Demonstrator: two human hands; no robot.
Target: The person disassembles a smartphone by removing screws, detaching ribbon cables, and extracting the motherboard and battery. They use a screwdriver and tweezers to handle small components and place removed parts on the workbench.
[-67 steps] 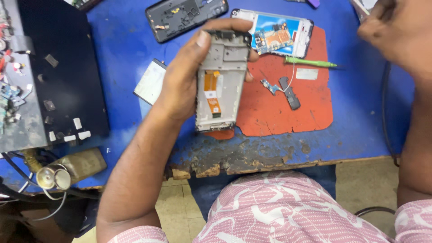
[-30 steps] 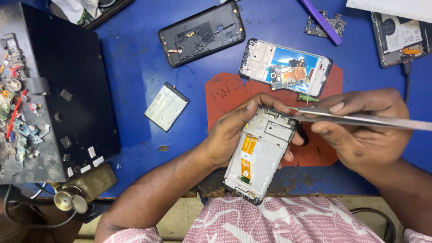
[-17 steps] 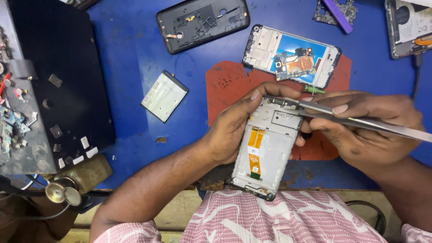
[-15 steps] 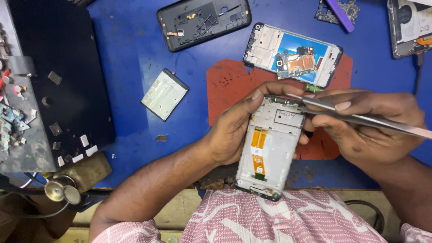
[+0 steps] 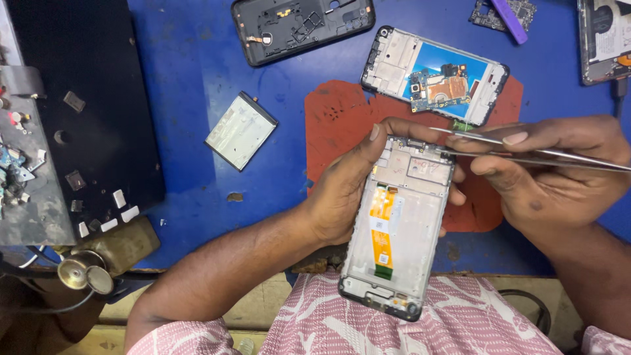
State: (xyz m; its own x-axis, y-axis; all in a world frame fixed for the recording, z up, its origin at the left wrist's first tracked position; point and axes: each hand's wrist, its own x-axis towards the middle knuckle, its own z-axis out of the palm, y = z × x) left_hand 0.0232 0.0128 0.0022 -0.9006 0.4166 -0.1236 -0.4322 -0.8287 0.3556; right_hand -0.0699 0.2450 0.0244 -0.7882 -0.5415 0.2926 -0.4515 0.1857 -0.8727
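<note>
Black tray (image 5: 85,98) far left, grey battery (image 5: 240,130) beside it on the blue table (image 5: 197,190). Left hand (image 5: 345,190), fingers wrapped round the open phone frame (image 5: 399,223), held above the table's front edge. Right hand (image 5: 552,174), fingers pinching metal tweezers (image 5: 526,148), tips at the frame's top corner. Best done steadily: frame gripped firm, tweezers kept shallow, pressure light.

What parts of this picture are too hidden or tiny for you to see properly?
All from the head view:
- Tweezers: the back end runs off the right edge; whether the tips touch the phone frame is too small to tell.
- Left hand: its palm and most fingers are hidden behind the frame.
- Phone at top right: cut off by the picture's edges.
- Small parts on the grey tray: too tiny to identify.
</note>
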